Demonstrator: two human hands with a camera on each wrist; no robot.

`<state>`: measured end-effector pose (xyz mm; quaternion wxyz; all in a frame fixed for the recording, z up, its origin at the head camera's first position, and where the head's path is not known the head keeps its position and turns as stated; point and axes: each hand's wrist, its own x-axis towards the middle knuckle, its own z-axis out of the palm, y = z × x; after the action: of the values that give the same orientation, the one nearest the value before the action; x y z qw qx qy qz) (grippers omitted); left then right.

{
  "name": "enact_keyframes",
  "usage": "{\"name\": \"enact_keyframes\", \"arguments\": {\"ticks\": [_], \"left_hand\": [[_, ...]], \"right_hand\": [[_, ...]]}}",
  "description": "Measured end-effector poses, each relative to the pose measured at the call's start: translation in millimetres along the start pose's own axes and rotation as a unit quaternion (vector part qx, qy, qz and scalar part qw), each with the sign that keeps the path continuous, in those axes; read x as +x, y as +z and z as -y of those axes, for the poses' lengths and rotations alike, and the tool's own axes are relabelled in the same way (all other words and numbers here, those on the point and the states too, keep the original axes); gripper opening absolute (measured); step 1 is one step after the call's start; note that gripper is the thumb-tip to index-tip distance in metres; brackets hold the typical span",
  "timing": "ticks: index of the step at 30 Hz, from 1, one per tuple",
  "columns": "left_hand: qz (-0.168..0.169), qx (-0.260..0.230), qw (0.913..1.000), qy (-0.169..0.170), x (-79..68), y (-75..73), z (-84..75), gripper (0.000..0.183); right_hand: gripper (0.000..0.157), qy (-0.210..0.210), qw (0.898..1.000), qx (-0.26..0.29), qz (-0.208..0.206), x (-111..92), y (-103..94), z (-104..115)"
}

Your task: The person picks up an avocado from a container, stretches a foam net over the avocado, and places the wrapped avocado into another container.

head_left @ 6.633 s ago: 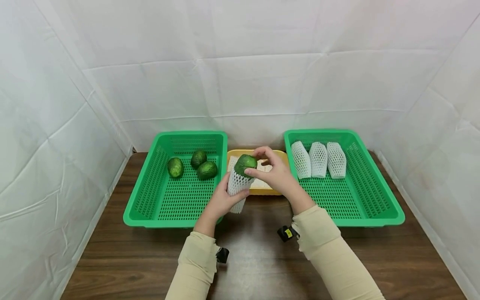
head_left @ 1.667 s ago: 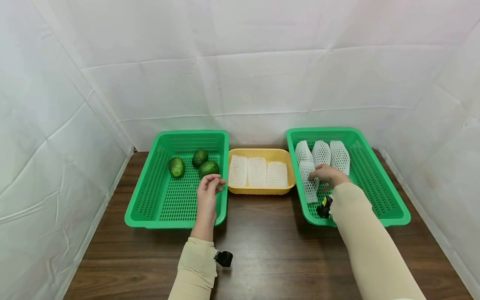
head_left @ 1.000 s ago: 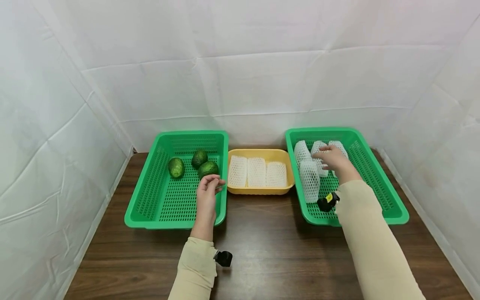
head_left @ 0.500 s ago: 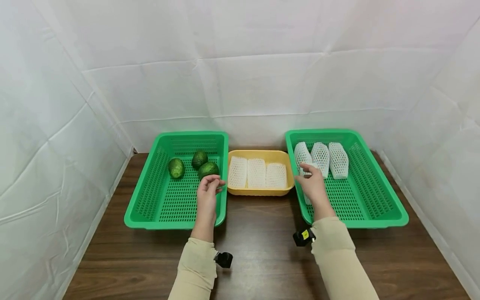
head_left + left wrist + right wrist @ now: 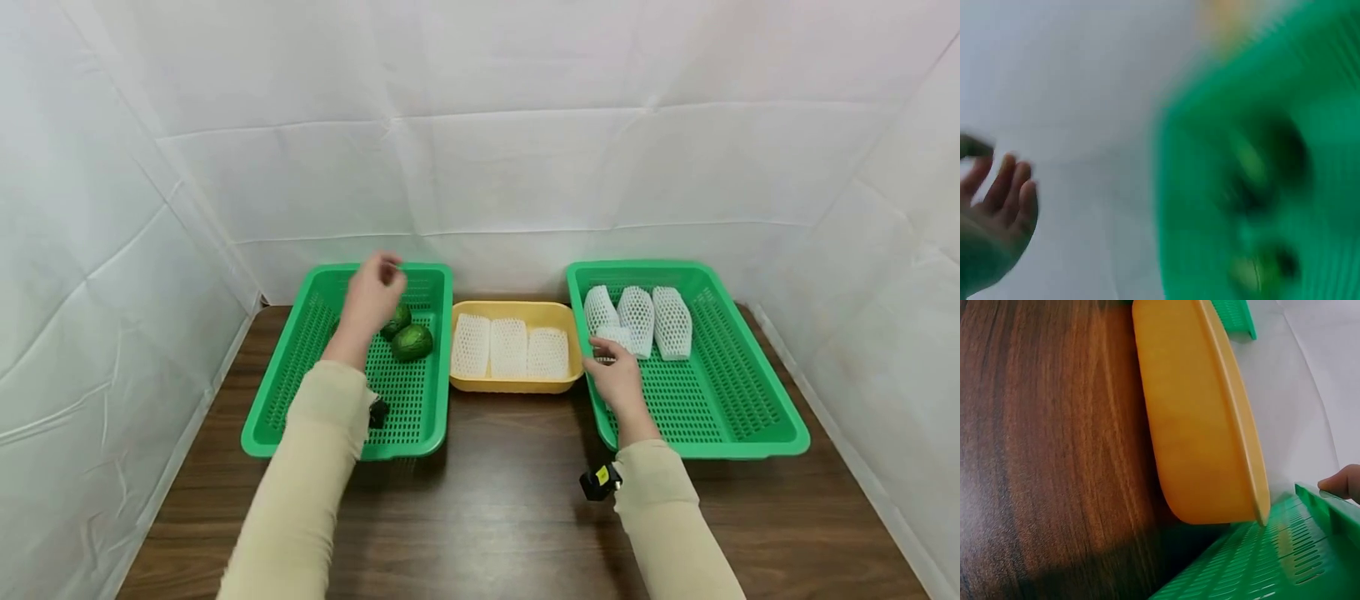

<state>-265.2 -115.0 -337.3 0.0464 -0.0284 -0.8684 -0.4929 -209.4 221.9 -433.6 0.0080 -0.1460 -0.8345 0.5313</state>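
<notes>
My left hand [image 5: 372, 292] is raised over the back of the left green basket [image 5: 258, 417], its fingers loosely curved with nothing held. Below it in the head view lie dark green avocados [image 5: 412, 342], one mostly hidden by the forearm. The left wrist view is blurred, but the hand [image 5: 1000, 222] shows bare against the white cloth. My right hand [image 5: 618, 377] hangs loosely at the inner rim of the right green basket [image 5: 780, 408]. A fingertip [image 5: 1335, 482] appears at that rim; whether it touches is unclear. Sleeved avocados in white foam nets [image 5: 636, 321] lie beyond, one partly hidden under this hand.
Between the baskets stands a yellow tray [image 5: 517, 386] with white foam net sleeves [image 5: 508, 346] laid in a row. Everything rests on a dark wooden table [image 5: 495, 500]. White cloth walls [image 5: 517, 167] enclose the back and both sides.
Earlier, both hands held an avocado in a foam net; it then lay in the right basket. The right hand drew back to the inner rim. Just now the left hand moved up and left.
</notes>
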Motion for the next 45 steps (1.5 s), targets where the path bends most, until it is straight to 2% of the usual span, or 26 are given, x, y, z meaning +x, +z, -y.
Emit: {"name": "enact_keyframes", "arguments": {"ticks": [1,2,4,5,7,9,11,14,20,26,28,32,36,40,43,45], "left_hand": [[0.050,0.077,0.9958,0.005,7.5,3.5,8.6,0.033],[0.100,0.145,0.9844,0.010,13.3,7.7,17.8,0.037],[0.181,0.228,0.9567,0.016,20.2,16.4,36.3,0.045],[0.207,0.253,0.9450,0.010,21.3,20.1,44.1,0.048],[0.247,0.281,0.9274,-0.018,20.1,25.2,55.8,0.056],[0.274,0.294,0.9145,-0.050,17.1,28.1,63.2,0.063],[0.293,0.298,0.9051,-0.077,13.8,29.6,65.5,0.067],[0.306,0.291,0.9017,-0.094,10.9,31.3,64.0,0.069],[0.304,0.291,0.9032,-0.085,8.9,31.4,60.0,0.066],[0.283,0.286,0.9142,-0.049,10.8,37.3,67.2,0.057],[0.279,0.285,0.9159,-0.050,11.0,38.7,69.9,0.057],[0.292,0.289,0.9089,-0.070,10.9,40.1,70.1,0.065],[0.318,0.288,0.8978,-0.098,7.9,39.8,67.2,0.066],[0.327,0.301,0.8870,-0.124,3.9,40.0,66.1,0.069],[0.327,0.314,0.8818,-0.130,2.5,41.0,66.5,0.071],[0.327,0.318,0.8812,-0.125,2.7,41.2,65.6,0.072]], "right_hand": [[0.042,0.001,1.000,-0.002,-0.001,0,-0.6,-1],[0.042,0.002,1.000,-0.004,-0.002,0,-1.0,-1],[0.042,0.004,1.000,-0.007,-0.001,0,-0.7,-2],[0.042,0.005,1.000,-0.008,0.000,0,-0.1,-3],[0.042,0.005,1.000,-0.008,0.002,0,1.7,-3],[0.042,0.004,1.000,-0.005,0.001,0,3.3,-2],[0.042,0.002,1.000,-0.002,-0.001,0,3.8,-2],[0.042,-0.001,1.000,0.000,-0.010,1,1.9,-1],[0.042,0.003,1.000,0.003,-0.011,2,0.2,0],[0.042,0.003,1.000,0.006,-0.011,1,0.1,0],[0.042,0.004,1.000,0.006,-0.011,0,0.2,0],[0.042,0.006,1.000,0.007,-0.012,0,-0.6,-1],[0.042,0.006,1.000,0.006,-0.012,0,-0.9,-2],[0.042,0.007,1.000,0.010,-0.011,0,0.0,-1],[0.042,0.008,1.000,0.010,-0.012,0,0.3,-1],[0.042,0.008,1.000,0.010,-0.012,0,0.1,-1]]}}
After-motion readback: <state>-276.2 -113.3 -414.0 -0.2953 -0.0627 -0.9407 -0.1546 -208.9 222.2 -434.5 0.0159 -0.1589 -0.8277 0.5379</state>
